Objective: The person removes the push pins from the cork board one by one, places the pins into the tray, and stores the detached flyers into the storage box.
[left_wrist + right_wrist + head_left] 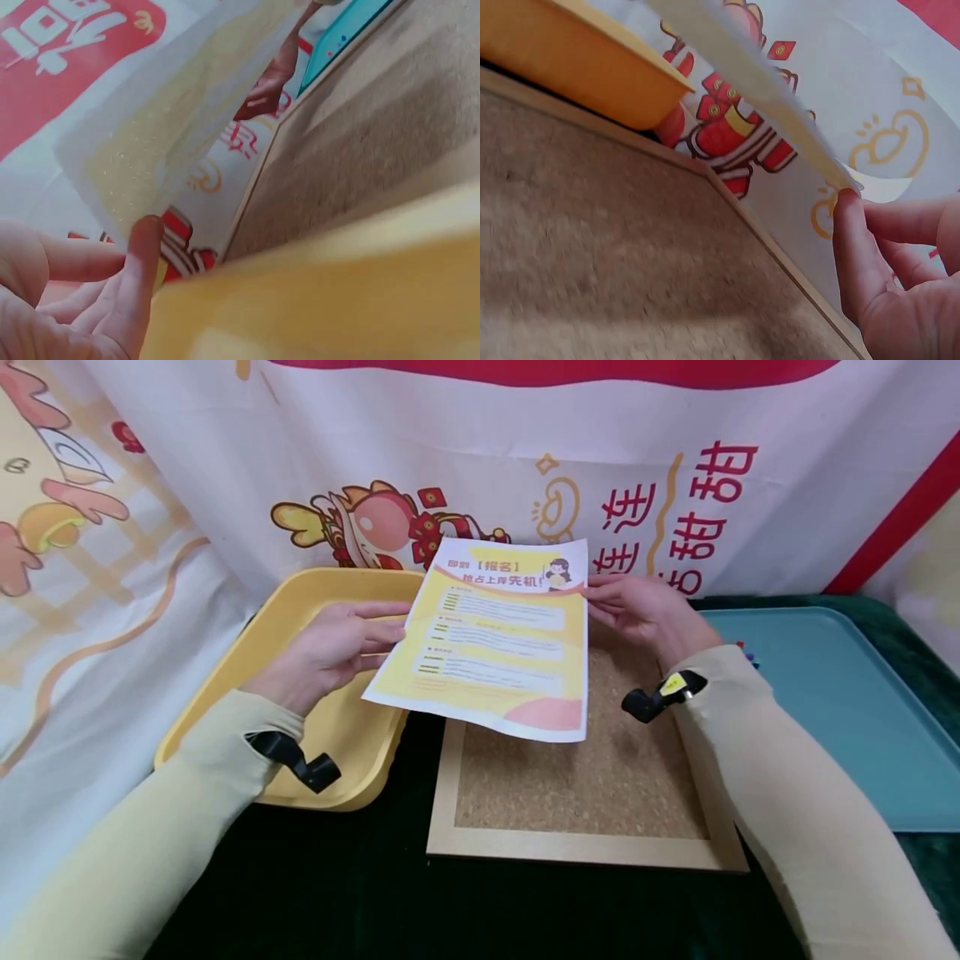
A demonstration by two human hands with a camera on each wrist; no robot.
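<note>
A printed flyer (495, 643), yellow and white with a pink heading band, is held up over the cork board (585, 785). My left hand (337, 643) pinches its left edge between thumb and fingers. At the upper right edge, my right hand (637, 610) pinches it the same way. In the left wrist view the sheet (150, 135) shows its pale back and sags a little between the hands. The right wrist view catches the flyer (765, 90) nearly edge-on, above the wooden-framed board. The far left part of the board is hidden under the paper.
A yellow tray (352, 777) stands on the left, its right side close to the board. To the right lies a blue tray (832, 710) with small coloured pieces (747, 653) partly behind my right wrist. Dark green cloth (337, 885) covers the table; a printed curtain (480, 443) hangs behind.
</note>
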